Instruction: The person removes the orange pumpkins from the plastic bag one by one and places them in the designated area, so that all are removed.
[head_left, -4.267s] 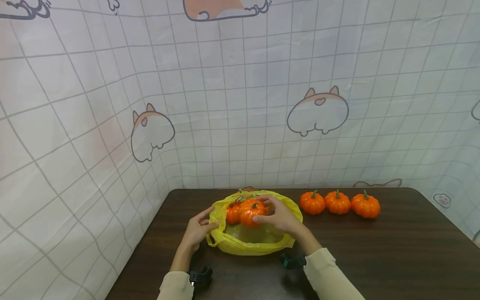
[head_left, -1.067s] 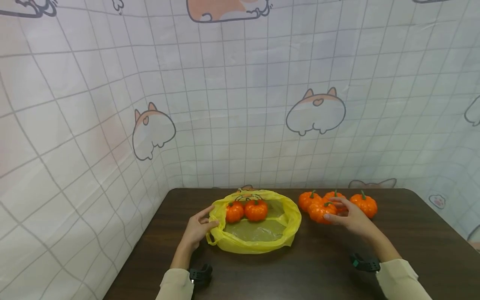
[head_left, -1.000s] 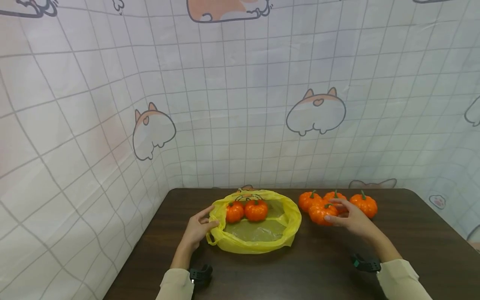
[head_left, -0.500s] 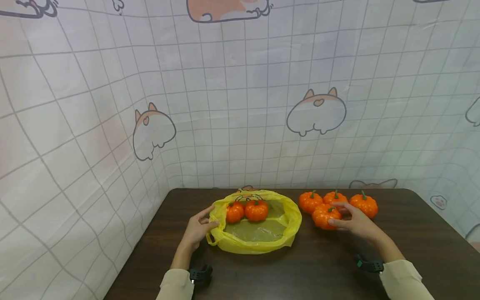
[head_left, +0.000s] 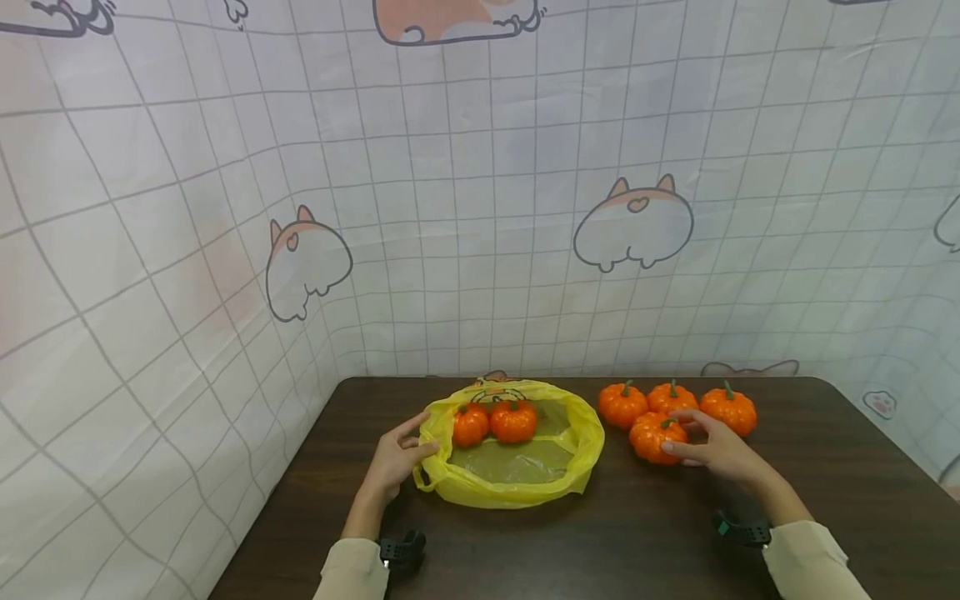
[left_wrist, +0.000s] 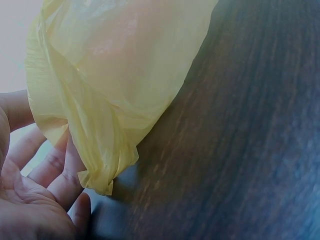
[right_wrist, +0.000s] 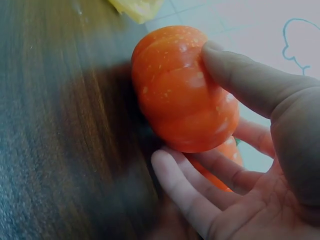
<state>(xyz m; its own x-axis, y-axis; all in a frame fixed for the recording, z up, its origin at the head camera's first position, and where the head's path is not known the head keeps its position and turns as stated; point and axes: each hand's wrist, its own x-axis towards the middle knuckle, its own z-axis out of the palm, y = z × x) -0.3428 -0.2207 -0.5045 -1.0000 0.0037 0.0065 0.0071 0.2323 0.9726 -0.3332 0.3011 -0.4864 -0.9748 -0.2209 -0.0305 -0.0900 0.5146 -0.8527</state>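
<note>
**Held pumpkin (head_left: 652, 439) in the right hand (head_left: 714, 450), yellow bag (head_left: 510, 497) in the left hand (head_left: 396, 460)**

Closest are two cream sleeves (head_left: 351, 571), with a black strap (head_left: 402, 550) by the left wrist and a dark strap (head_left: 742, 531) by the right. They reach over a dark, wood-grained table (head_left: 592, 562).

The left hand pinches the bag's left rim lightly between thumb and fingers, the thin plastic lying between them. The bag stands with its mouth spread wide, a small loop at its near-left corner. To its right, the right hand has its thumb on one side of the held pumpkin and its fingers around the other, its grip as wide as the fruit. Whether the pumpkin touches the table, I cannot tell. Its stem is green.

Toward the back of the bag's interior, two pumpkins (head_left: 513, 422) sit side by side.

Beyond the held pumpkin, three more pumpkins (head_left: 671, 397) stand in a row near the table's far edge, stems up, the rightmost slightly apart.

Behind everything hangs a white gridded cloth (head_left: 480, 250) printed with corgis.
</note>
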